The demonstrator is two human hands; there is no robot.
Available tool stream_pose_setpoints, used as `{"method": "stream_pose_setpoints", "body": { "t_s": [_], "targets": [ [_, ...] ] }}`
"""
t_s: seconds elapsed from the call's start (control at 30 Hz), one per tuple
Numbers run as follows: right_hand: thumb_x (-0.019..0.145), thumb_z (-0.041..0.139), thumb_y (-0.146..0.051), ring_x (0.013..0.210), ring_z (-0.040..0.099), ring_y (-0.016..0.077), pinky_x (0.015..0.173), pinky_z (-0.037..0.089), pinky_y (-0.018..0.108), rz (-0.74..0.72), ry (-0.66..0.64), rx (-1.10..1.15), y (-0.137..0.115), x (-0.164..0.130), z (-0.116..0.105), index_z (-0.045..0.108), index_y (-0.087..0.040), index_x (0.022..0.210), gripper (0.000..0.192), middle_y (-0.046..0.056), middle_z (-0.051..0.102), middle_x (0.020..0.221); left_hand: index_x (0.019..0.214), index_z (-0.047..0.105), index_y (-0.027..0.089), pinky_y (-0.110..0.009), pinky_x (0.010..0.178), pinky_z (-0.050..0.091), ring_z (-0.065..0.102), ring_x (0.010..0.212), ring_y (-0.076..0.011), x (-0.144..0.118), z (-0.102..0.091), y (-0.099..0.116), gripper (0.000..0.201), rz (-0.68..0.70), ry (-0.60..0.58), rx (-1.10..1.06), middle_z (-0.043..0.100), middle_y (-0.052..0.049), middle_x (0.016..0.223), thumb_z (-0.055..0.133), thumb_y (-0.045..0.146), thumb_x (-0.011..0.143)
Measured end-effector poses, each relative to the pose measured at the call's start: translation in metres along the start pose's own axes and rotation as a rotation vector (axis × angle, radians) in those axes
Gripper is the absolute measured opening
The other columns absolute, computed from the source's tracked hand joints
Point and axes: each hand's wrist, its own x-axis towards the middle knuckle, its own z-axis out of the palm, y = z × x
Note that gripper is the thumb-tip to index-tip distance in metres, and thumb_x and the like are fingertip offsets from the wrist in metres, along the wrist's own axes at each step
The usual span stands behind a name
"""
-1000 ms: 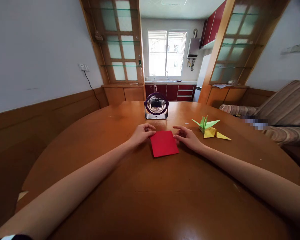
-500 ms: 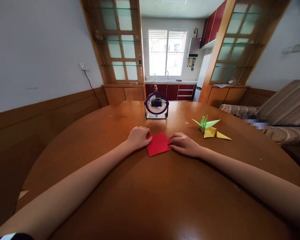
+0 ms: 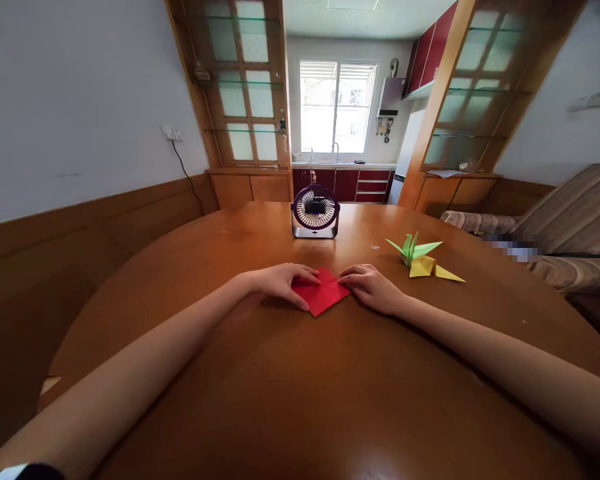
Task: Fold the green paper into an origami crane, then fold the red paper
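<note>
A piece of red origami paper [image 3: 321,293] lies on the table in a diamond shape, one corner toward me, with crease lines near its middle. My left hand [image 3: 283,283] rests at its left side; the thumb touches the lower left edge and the fingers reach over the upper left edge, well apart from the thumb. At the right corner, my right hand [image 3: 373,288] has its thumb and fingers closed on the paper. A green folded paper crane [image 3: 411,249] and a yellow folded paper figure [image 3: 424,267] stand to the right of my right hand.
A small dark purple desk fan [image 3: 315,210] stands beyond the paper on the round-edged wooden table [image 3: 300,393]. On the right is a striped sofa [image 3: 565,213]. A black cord [image 3: 184,163] hangs from a wall socket on the left.
The red paper has turned so a corner points toward me. My left hand has opened from its closed grip and spread along the left side. My right hand stays at the right.
</note>
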Motion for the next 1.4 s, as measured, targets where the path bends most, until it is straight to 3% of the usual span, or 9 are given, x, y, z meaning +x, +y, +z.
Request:
{"method": "stream_pose_setpoints", "body": {
  "t_s": [0.13,0.27,0.5,0.6,0.77,0.93,1.07,1.4],
  "targets": [
    [0.090,0.047,-0.012,0.106,0.060,0.0253,0.096,0.044,0.047,0.003,0.021,-0.001,0.001,-0.001,0.001,0.069,-0.020,0.110,0.031,0.011,0.065,0.115,0.136,0.053,0.027,-0.040,0.114,0.027,0.034,0.140,-0.0289,-0.002,-0.005,0.004,0.083,-0.041,-0.067,0.017,0.042,-0.009,0.149,0.083,0.049,0.062],
    [0.093,0.045,-0.016,0.106,0.060,0.0239,0.096,0.044,0.046,-0.060,0.058,0.054,-0.004,0.000,-0.004,0.067,-0.020,0.112,0.030,0.011,0.065,0.114,0.131,0.057,0.023,-0.037,0.110,0.033,0.044,0.133,-0.0270,-0.002,-0.005,0.006,0.071,-0.043,0.000,0.027,0.051,-0.009,0.142,0.078,0.051,0.068],
    [0.091,0.057,-0.026,0.097,0.062,0.0215,0.092,0.046,0.043,-0.092,-0.022,0.118,-0.011,0.000,-0.008,0.067,-0.020,0.111,0.023,0.009,0.067,0.105,0.117,0.068,0.024,-0.033,0.100,0.040,0.051,0.124,-0.0246,-0.004,-0.006,0.006,0.049,-0.042,0.042,-0.005,0.057,-0.009,0.135,0.071,0.051,0.077],
    [0.091,0.055,-0.025,0.094,0.062,0.0207,0.091,0.046,0.041,-0.074,-0.003,0.092,-0.009,0.000,-0.005,0.069,-0.019,0.105,0.020,0.009,0.067,0.102,0.104,0.074,0.024,-0.028,0.087,0.044,0.059,0.107,-0.0213,-0.005,-0.007,0.007,0.038,-0.053,0.062,-0.039,0.061,-0.008,0.122,0.068,0.052,0.080],
    [0.094,0.052,-0.028,0.088,0.060,0.0201,0.086,0.047,0.039,-0.052,0.021,0.054,-0.007,0.001,-0.004,0.070,-0.019,0.098,0.020,0.009,0.065,0.095,0.093,0.077,0.020,-0.023,0.067,0.043,0.059,0.078,-0.0143,-0.006,-0.010,0.009,0.037,-0.073,0.057,-0.069,0.063,-0.005,0.091,0.066,0.054,0.080],
    [0.094,0.051,-0.029,0.085,0.057,0.0196,0.081,0.045,0.036,0.019,0.041,0.060,-0.007,0.002,-0.006,0.068,-0.017,0.085,0.023,0.008,0.063,0.089,0.087,0.073,0.016,-0.022,0.058,0.039,0.057,0.068,-0.0126,-0.006,-0.011,0.003,0.036,-0.125,0.053,-0.065,0.065,-0.004,0.085,0.072,0.049,0.073],
    [0.094,0.051,-0.033,0.079,0.055,0.0181,0.075,0.045,0.033,0.102,0.064,0.117,-0.006,0.002,-0.007,0.065,-0.016,0.077,0.028,0.007,0.060,0.084,0.082,0.070,0.015,-0.021,0.057,0.037,0.054,0.063,-0.0114,-0.007,-0.012,-0.006,0.028,-0.185,0.070,-0.060,0.064,-0.001,0.072,0.066,0.042,0.078],
    [0.090,0.055,-0.037,0.067,0.050,0.0132,0.063,0.040,0.027,0.297,0.084,0.166,-0.002,0.003,-0.004,0.062,-0.016,0.070,0.030,0.004,0.054,0.079,0.073,0.067,0.015,-0.022,0.054,0.034,0.049,0.059,-0.0110,-0.008,-0.010,-0.025,0.038,-0.307,0.152,-0.076,0.060,0.000,0.065,0.065,0.053,0.074]
  ]
}}
